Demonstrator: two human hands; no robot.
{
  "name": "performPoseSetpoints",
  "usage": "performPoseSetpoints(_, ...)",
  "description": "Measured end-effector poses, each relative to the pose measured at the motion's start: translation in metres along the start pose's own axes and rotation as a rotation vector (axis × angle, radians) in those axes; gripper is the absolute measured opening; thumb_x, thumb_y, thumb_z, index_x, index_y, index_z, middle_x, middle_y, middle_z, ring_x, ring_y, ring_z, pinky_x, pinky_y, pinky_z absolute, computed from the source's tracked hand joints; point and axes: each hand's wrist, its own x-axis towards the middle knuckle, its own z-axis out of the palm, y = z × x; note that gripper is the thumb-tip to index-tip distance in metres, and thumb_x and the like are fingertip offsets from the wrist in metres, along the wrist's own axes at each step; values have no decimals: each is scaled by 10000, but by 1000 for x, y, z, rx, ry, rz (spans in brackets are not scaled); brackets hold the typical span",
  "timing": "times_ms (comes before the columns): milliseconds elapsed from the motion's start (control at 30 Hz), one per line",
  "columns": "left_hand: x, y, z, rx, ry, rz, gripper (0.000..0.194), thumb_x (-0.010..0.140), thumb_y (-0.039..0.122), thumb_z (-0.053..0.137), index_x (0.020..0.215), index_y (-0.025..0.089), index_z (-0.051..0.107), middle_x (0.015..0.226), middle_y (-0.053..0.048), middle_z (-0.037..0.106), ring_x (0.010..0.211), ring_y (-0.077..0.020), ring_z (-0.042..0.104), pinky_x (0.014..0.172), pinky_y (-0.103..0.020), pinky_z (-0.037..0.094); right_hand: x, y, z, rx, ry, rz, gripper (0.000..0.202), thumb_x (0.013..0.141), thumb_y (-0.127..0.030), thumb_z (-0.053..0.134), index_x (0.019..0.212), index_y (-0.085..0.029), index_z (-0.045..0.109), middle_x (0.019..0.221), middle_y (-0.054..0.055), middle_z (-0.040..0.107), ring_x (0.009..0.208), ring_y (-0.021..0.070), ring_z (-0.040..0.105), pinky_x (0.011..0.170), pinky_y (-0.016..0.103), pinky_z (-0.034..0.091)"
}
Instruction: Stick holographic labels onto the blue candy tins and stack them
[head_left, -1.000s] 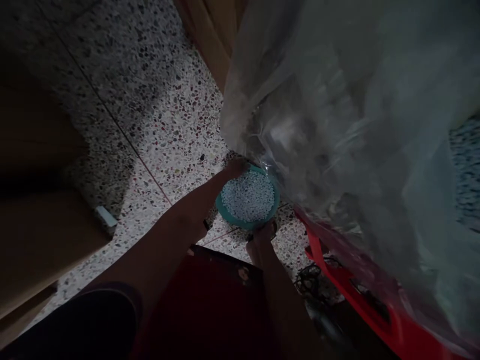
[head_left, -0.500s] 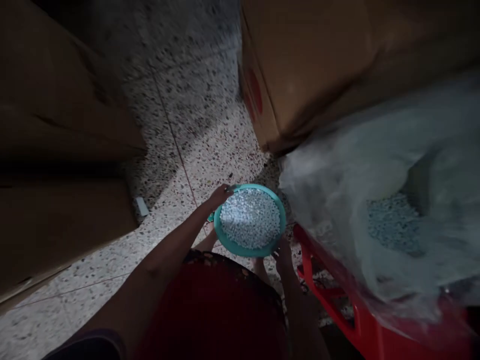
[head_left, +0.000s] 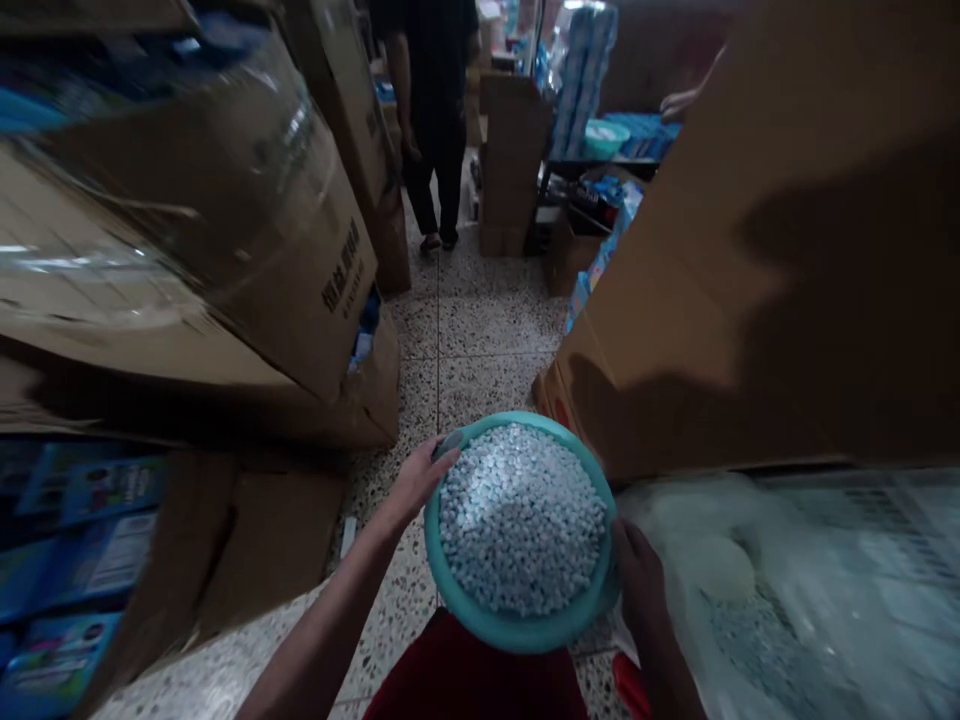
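A round teal basin (head_left: pixel 517 632) full of small white and pale blue pellets (head_left: pixel 525 520) is held in front of me, above the floor. My left hand (head_left: pixel 420 478) grips its upper left rim, with the thumb over the edge. On the right side, my right hand (head_left: pixel 637 565) is closed around the rim; some of its fingers are hidden behind the basin. At lower right, close to that hand, a clear plastic bag (head_left: pixel 750 560) holds more of the pellets.
Cardboard boxes (head_left: pixel 277 230) line the left, one holding blue packets (head_left: pixel 90 560). A large box (head_left: pixel 750 300) stands on the right. Between them runs a speckled floor (head_left: pixel 480 320). A person (head_left: pixel 431 100) stands ahead. Another teal basin (head_left: pixel 604 138) sits on a table at the back.
The basin has been raised nearer to me, still held in both hands. My view has swung up from the floor to the aisle, bringing the person and the back table into sight.
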Motion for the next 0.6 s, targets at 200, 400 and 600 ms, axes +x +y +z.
performPoseSetpoints(200, 49, 58, -69, -60, 239, 44, 615, 757, 586, 603, 1226, 188, 588, 1086, -95, 671, 980, -244, 624, 825, -328, 490, 61, -122, 39, 51, 18, -92, 668, 656, -682, 606, 1015, -130, 715, 1045, 143, 722, 1025, 326, 628, 888, 393, 480)
performPoseSetpoints(400, 133, 90, -112, -174, 361, 15, 674, 677, 623, 661, 1184, 181, 614, 879, -60, 666, 796, -217, 629, 688, -300, 497, 147, -208, 94, 147, -163, -140, 624, 701, -638, 635, 1052, -127, 709, 1072, 126, 721, 996, 301, 648, 816, 352, 507)
performPoseSetpoints(600, 236, 119, -150, -264, 477, -94, 689, 638, 651, 687, 1141, 187, 607, 824, -36, 650, 707, -194, 614, 613, -286, 482, 252, -309, 157, 150, -300, -203, 562, 710, -591, 655, 994, -112, 734, 992, 108, 732, 930, 284, 644, 778, 337, 508)
